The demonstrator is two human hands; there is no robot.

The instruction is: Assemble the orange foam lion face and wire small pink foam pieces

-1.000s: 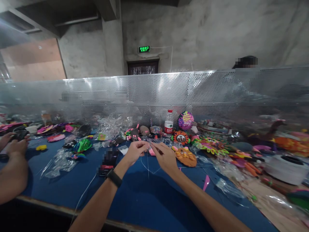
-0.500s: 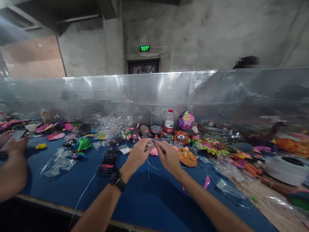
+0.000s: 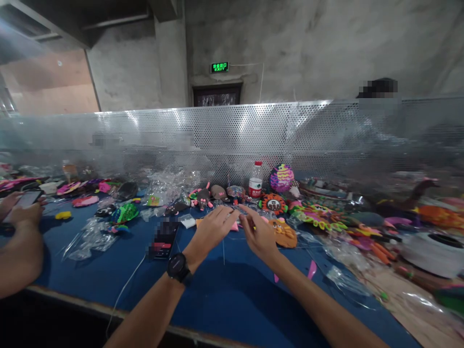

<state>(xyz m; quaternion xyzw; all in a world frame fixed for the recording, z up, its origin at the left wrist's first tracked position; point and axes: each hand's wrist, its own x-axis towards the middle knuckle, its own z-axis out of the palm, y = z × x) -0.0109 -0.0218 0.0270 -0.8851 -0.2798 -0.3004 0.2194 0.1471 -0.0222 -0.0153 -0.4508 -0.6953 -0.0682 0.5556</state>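
Over the blue table my left hand (image 3: 216, 226) is held palm down, a dark watch (image 3: 178, 267) on its wrist. Its fingers are bent together; whatever they hold is hidden. My right hand (image 3: 260, 234) is close to its fingertips with a small gap between, index finger stretched out and thumb apart, nothing visible in it. A pink piece (image 3: 235, 226) shows behind the hands. An orange-brown clay animal face (image 3: 284, 234) lies just right of my right hand. Behind the hands sits a dark grey clay mouse (image 3: 203, 197) with pink parts.
A phone (image 3: 165, 239) with a white cable lies left of my hands. A red-capped bottle (image 3: 256, 181) stands before the perforated metal screen (image 3: 246, 128). Clay figures and plastic wrap (image 3: 90, 239) are scattered around. At far left another person's hands hold a phone (image 3: 27, 200).
My hands have drawn slightly apart at the fingertips, and the right index finger has stretched out. The left wrist has turned so the watch face shows. The view has shifted a little.
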